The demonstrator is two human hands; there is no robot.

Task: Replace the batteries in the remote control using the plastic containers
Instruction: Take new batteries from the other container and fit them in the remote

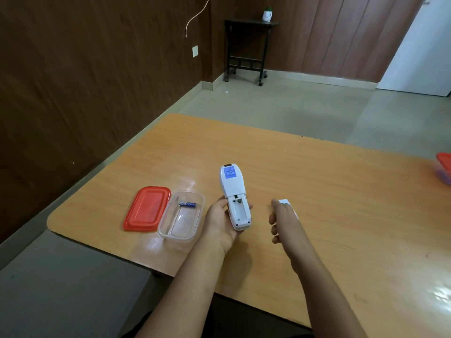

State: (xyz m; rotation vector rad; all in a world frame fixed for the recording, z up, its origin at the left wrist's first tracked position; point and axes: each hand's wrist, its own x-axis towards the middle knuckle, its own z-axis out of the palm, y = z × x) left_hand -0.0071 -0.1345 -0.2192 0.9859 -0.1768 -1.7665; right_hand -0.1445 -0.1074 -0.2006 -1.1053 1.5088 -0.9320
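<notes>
My left hand (219, 225) holds a white remote control (231, 181) back side up, blue sticker near its far end. Its battery compartment is uncovered and looks empty. To the left, an open clear plastic container (180, 237) on the table holds one blue battery (187, 204); its red lid (146, 208) lies beside it. My right hand (283, 220) hovers right of the remote, fingers curled and slightly blurred. A small white piece, likely the battery cover (285, 202), shows just beyond its fingers. Whether the hand grips it is hidden.
The orange wooden table (317, 181) has a second red-lidded container (444, 167) at its far right edge, cut off by the frame. A dark wood-panelled wall runs along the left. A small black side table (246, 45) stands far back on the floor.
</notes>
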